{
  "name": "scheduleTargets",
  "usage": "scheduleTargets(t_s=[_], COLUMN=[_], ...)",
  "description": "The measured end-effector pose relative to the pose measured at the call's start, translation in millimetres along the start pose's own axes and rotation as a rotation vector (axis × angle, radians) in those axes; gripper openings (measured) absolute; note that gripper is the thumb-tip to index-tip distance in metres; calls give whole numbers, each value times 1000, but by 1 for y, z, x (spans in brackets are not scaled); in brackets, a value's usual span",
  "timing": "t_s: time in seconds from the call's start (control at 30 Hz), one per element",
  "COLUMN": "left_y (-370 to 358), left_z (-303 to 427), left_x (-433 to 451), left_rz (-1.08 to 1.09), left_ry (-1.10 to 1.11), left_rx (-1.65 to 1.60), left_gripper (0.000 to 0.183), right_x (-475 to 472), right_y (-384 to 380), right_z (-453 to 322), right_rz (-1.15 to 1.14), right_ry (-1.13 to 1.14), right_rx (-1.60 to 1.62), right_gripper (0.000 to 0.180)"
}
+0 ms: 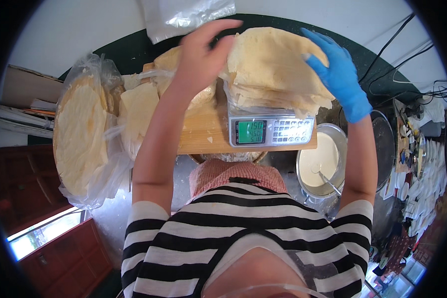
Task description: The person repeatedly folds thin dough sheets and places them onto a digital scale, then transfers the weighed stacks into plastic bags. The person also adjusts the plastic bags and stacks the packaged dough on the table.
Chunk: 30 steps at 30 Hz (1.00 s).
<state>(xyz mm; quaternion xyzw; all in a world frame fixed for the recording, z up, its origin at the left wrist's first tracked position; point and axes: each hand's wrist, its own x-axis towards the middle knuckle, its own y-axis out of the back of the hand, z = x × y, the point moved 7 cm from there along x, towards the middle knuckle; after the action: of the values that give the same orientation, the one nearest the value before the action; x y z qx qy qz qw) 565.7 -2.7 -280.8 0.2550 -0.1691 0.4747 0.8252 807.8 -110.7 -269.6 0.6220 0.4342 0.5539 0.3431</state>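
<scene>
A stack of thin, pale flatbreads [273, 67] lies on the pan of a digital weighing scale [272, 130], its edges hanging over the keypad side. My left hand [208, 52], bare and slightly blurred, hovers at the left edge of the stack with thumb and fingers apart. On the right, my right hand [337, 74] wears a blue glove; its fingers and thumb lie at the stack's right edge. Whether they pinch a sheet cannot be told. Under the scale is a wooden board [201, 130]. More folded flatbreads [139, 108] lie left of the scale, partly behind my left forearm.
Large round flatbreads [82, 138] in a clear plastic bag stand at the left. Clear plastic bags [190, 18] lie at the back. Below right of the board is a metal pot of pale batter [320, 160] with a ladle [329, 182]. Black cables [387, 44] run at the right.
</scene>
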Motion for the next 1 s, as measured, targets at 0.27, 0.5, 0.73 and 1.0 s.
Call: scheduleTargets(t_s=[0.27,0.5,0.73,1.0], left_y=[-129,-138,-89,-49], left_z=[-103,-134,-143,-228], left_x=[26,-13,-4,-173], left_rz=[-612,-522,-159,406], left_ry=[44,93,71,1133], left_rx=[904,741,172,-566], left_gripper=[74,75,36,31], right_x=[21,8,63,60], right_y=[-108,-129,-121,-190], right_z=[28,24,-52,-72], right_rz=[-339,-411,-391,-685], right_ry=[20,6,290,266], right_rx=[-81,-6,98,-246], right_gripper=[81,85,99,102])
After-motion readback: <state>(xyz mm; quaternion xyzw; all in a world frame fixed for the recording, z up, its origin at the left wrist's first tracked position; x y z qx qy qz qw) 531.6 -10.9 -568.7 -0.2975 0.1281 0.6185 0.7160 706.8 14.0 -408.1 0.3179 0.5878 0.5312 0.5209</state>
